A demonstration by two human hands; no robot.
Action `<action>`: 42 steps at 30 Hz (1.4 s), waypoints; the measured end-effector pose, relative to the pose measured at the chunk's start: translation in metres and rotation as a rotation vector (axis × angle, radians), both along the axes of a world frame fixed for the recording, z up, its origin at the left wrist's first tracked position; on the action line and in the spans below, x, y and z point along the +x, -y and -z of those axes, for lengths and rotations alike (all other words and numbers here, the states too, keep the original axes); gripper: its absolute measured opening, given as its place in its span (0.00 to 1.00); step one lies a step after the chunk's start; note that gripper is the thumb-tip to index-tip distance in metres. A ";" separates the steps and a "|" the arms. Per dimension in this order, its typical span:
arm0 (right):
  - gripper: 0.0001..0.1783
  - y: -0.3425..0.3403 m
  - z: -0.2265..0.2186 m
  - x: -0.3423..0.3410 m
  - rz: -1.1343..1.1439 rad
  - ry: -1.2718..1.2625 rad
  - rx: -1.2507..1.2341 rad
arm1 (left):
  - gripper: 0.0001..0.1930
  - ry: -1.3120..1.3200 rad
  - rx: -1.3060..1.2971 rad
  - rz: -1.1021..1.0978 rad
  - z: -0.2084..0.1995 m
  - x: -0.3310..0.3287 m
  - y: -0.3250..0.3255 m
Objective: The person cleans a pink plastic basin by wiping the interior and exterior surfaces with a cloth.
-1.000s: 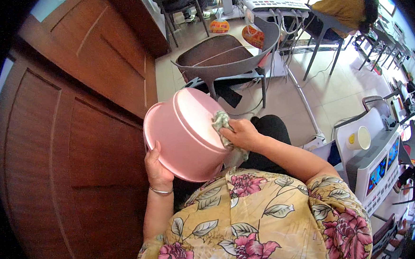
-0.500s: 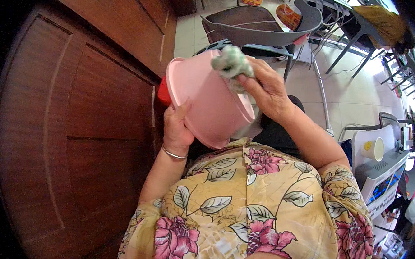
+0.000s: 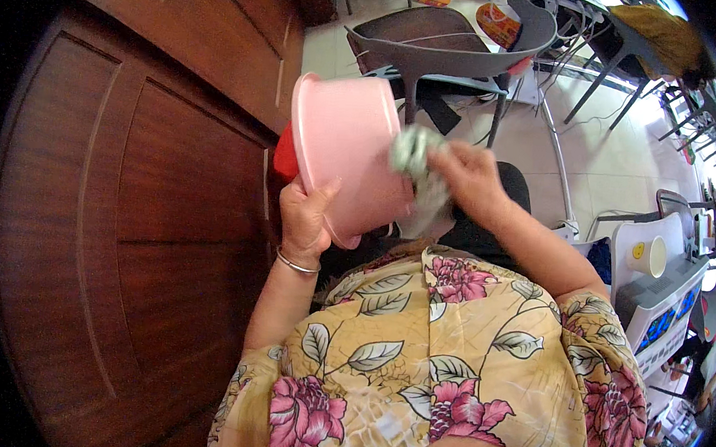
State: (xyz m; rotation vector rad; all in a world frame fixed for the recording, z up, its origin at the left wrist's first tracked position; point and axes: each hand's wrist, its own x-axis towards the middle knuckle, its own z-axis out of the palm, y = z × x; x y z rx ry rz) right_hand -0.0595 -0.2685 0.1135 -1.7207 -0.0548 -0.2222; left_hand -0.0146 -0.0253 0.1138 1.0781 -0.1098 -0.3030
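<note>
A pink plastic basin (image 3: 351, 141) is tipped on its side in front of me, its rim toward the left and its base toward the right. My left hand (image 3: 306, 214) grips it by the rim, thumb pressed on the outer wall. In my right hand (image 3: 475, 181) is a bunched green and white cloth (image 3: 415, 157), held against the basin's base side. Cloth and right fingers are smeared by motion. The inside of the basin faces away, out of sight.
Wooden panelled doors (image 3: 189, 172) stand close on the left, with a red object (image 3: 286, 153) between them and the basin. A grey chair (image 3: 459, 49) is just beyond. At the right, a paper cup (image 3: 647, 256) rests by a white device with a screen (image 3: 668, 312).
My right hand has moved the cloth down and slightly right, from the basin's upper edge to its base. The basin has turned so that its base faces more to the right.
</note>
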 end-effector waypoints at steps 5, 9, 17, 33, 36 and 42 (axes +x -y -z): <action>0.13 0.001 -0.039 0.011 0.142 0.709 -0.552 | 0.14 0.070 0.247 0.066 -0.004 -0.007 0.007; 0.22 -0.031 -0.043 -0.012 -0.177 0.736 -0.811 | 0.14 0.209 0.326 0.169 -0.009 -0.021 0.017; 0.12 0.011 -0.013 0.046 0.220 0.620 -0.620 | 0.14 0.313 0.447 0.394 -0.013 -0.026 0.014; 0.20 0.006 -0.033 0.000 -0.029 0.571 -0.798 | 0.11 0.371 0.510 0.357 -0.024 -0.026 0.019; 0.21 0.023 -0.021 0.027 0.048 0.611 -0.643 | 0.11 0.362 0.514 0.398 -0.021 -0.025 0.013; 0.15 0.084 -0.017 0.084 -0.090 -0.344 0.160 | 0.09 0.522 0.519 0.516 -0.048 -0.029 0.010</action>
